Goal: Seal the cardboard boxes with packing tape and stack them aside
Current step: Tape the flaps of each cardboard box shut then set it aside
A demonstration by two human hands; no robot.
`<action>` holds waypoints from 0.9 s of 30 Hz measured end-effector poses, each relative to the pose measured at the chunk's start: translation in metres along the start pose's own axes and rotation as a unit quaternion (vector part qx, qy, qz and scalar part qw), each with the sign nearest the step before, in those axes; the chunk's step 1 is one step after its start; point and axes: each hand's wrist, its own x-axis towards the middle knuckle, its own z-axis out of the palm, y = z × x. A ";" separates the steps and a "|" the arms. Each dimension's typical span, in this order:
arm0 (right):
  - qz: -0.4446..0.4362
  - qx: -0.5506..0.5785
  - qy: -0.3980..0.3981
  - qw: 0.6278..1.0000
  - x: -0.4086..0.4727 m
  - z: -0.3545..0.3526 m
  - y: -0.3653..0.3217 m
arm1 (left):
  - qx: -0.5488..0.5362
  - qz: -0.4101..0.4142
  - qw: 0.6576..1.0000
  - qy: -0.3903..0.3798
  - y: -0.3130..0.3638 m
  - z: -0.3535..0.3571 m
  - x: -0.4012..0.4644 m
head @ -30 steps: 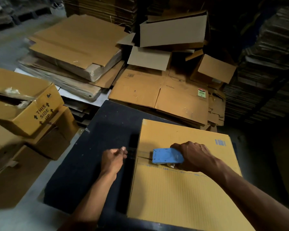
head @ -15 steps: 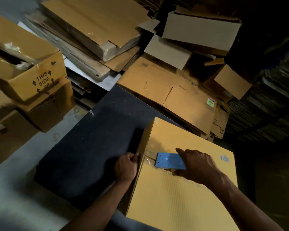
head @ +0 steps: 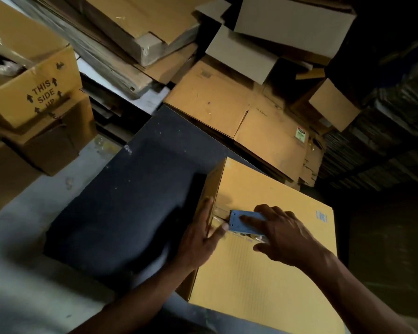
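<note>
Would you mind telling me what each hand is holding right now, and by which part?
The right hand grips the blue tape dispenser from above. The left hand holds nothing; its straight fingers press the box's left side.

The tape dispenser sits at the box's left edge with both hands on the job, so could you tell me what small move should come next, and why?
Probably draw the blue tape dispenser rightward along the box top seam. The right hand grips it at the seam's left end, the left hand presses flat against the box's side there, and the seam beyond looks untaped.
</note>
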 end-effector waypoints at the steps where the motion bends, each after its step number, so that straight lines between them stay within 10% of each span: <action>1: -0.007 -0.005 0.003 1.000 -0.001 0.002 0.001 | 0.095 0.037 0.994 -0.029 -0.001 0.003 -0.003; 8: -0.029 -0.013 -0.045 0.999 -0.002 -0.002 0.021 | 0.432 0.037 0.899 -0.056 0.013 0.003 -0.007; 27: 0.003 0.027 0.006 1.000 -0.070 0.066 0.114 | 0.577 0.064 0.813 -0.034 0.020 0.010 -0.008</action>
